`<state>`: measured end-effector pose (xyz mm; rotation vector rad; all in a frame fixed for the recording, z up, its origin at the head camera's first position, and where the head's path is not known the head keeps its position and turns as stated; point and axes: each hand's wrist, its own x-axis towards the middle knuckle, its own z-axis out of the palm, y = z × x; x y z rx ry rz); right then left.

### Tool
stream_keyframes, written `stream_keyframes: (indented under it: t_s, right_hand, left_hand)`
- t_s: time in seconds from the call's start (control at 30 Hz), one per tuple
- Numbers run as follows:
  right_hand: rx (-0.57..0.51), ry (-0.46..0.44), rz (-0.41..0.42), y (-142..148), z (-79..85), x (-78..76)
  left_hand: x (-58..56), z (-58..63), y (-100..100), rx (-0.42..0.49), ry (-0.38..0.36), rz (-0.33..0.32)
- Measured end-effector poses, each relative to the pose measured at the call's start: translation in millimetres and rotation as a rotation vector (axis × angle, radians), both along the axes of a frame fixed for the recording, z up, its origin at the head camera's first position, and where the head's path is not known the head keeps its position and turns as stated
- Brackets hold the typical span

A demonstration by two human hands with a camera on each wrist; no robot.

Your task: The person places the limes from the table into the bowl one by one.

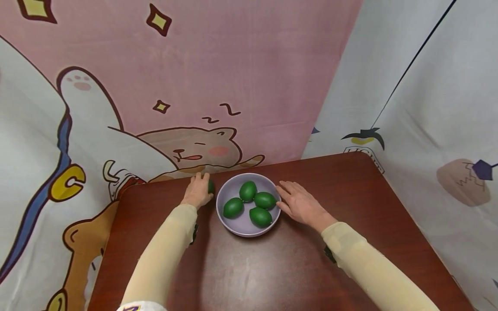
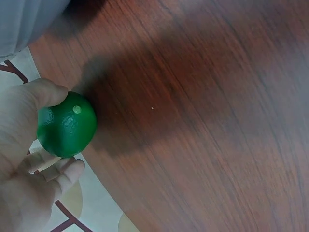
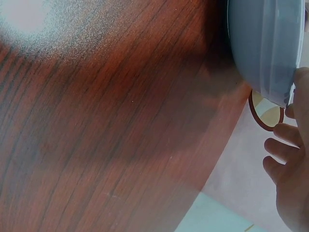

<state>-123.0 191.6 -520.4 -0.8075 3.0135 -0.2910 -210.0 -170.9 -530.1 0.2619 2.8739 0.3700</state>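
Observation:
In the left wrist view, my left hand (image 1: 197, 191) grips a green lime (image 2: 67, 124) between thumb and fingers, just left of the bowl. Only a sliver of that lime shows past the hand in the head view. The round lavender bowl (image 1: 249, 234) holds several more green limes, one of them a front-right lime (image 1: 260, 217). My right hand (image 1: 301, 205) lies at the bowl's right rim, its fingers extended and its fingertips right at the edge. From the right wrist, the bowl's outer wall (image 3: 265, 43) shows beside those fingers.
A dark reddish-brown wooden table (image 1: 241, 276) bears the bowl, which stands near its far edge. Behind the table hangs a pink cloth (image 1: 249, 77) printed with cartoon animals, and pale cloth (image 1: 439, 108) hangs at the right.

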Motion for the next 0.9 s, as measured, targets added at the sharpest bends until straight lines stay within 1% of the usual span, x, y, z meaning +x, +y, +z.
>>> stream_keyframes:
  t_s: [0.17,0.4,0.67,0.9]
  right_hand:
    - [-0.005,0.006,0.002,0.2,-0.8,-0.1]
    - [-0.015,0.018,0.006,-0.2,-0.3,0.1]
    - [-0.001,0.031,0.007,-0.4,-0.5,0.9]
    - [0.003,0.016,0.000,0.2,-0.2,1.4]
  left_hand:
    - [3.2,1.4,-1.0,0.005,-0.014,0.002]
    - [4.0,0.3,-5.4,0.013,-0.006,-0.010]
    - [6.0,-1.1,-8.7,0.021,0.004,-0.018]
    - [7.6,1.2,-9.1,0.041,-0.008,-0.004]
